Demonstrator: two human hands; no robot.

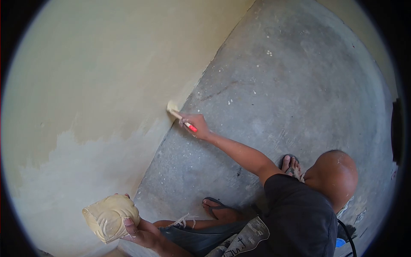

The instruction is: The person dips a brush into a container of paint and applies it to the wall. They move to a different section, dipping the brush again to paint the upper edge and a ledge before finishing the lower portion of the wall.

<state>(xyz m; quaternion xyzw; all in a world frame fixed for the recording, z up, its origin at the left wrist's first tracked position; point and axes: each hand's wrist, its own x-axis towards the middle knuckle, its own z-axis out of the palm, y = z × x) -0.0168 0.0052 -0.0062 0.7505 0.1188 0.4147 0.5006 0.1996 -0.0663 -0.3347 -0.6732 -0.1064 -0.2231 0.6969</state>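
Note:
My right hand (195,125) is closed round the pale handle, with a red end, of a paintbrush (176,114). The bristles touch the lower edge of the wall (107,77), just above the floor line, where a patch of cream paint shows. At the lower left, my left hand (139,231) grips a paint-smeared, cream-coloured container (110,216) from its side and underneath. What is inside the container cannot be seen. Darker beige covers the upper wall, and a paler area lies below it.
Grey concrete floor (265,98) with white paint specks meets the wall along a diagonal edge. My sandalled feet (218,208) are on the floor below. A black cable (349,233) and a blue object (340,242) lie at the lower right.

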